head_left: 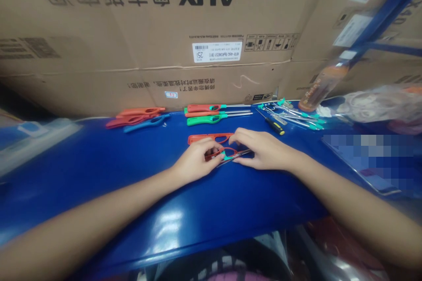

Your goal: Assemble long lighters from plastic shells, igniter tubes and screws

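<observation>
Between my hands is a red long-nosed lighter (231, 152) with a teal trigger and a metal tube, its handle partly hidden by fingers. My left hand (199, 158) is closed on the handle, thumb and fingers by the teal trigger. My right hand (257, 147) is curled around the tube end, its fingers pinching there. Just behind lies an orange-red handle shell (198, 138) on the blue table, its right end close to my right fingertips.
Further back lie lighters with tubes (206, 120), loose red and blue handle shells (135, 116), several tubes with teal triggers (305, 118) and a black-yellow screwdriver (275, 126). A bottle (325, 88) leans beside a plastic bag (372, 105). Cardboard (148, 52) walls the back.
</observation>
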The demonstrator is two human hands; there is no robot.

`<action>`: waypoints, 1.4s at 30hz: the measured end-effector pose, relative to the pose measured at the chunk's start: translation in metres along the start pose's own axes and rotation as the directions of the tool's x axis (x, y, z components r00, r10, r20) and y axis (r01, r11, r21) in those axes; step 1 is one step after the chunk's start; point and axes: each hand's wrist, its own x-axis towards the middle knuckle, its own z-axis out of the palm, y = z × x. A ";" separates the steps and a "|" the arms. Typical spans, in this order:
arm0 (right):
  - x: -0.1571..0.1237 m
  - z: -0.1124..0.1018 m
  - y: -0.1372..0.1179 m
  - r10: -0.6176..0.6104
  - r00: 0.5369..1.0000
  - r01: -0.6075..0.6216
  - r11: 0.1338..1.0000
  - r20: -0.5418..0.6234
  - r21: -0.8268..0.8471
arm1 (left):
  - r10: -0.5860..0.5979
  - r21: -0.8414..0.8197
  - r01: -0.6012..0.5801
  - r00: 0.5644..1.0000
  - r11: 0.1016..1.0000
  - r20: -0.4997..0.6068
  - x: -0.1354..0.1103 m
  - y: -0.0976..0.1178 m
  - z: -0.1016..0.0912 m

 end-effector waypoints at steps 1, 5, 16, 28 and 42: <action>0.000 -0.002 0.001 0.005 1.000 -0.005 1.000 0.012 0.004 | 0.004 0.006 -0.004 1.000 1.000 -0.006 0.000 0.000 0.000; -0.001 -0.001 0.003 -0.023 0.999 0.023 1.000 0.042 -0.004 | 0.030 0.042 -0.029 0.999 0.999 -0.015 -0.001 0.000 -0.001; 0.003 0.017 0.001 -0.076 0.997 0.076 0.990 0.005 -0.120 | 0.119 0.165 -0.116 0.993 0.979 -0.007 -0.004 0.006 -0.004; 0.003 0.018 0.000 -0.120 0.993 0.116 0.963 0.000 -0.242 | 0.010 0.109 -0.003 0.998 0.994 -0.063 -0.002 0.000 0.000; 0.002 0.007 -0.008 -0.073 0.989 0.091 0.984 0.127 -0.150 | -0.011 0.056 0.014 0.998 0.998 -0.054 -0.001 0.003 0.002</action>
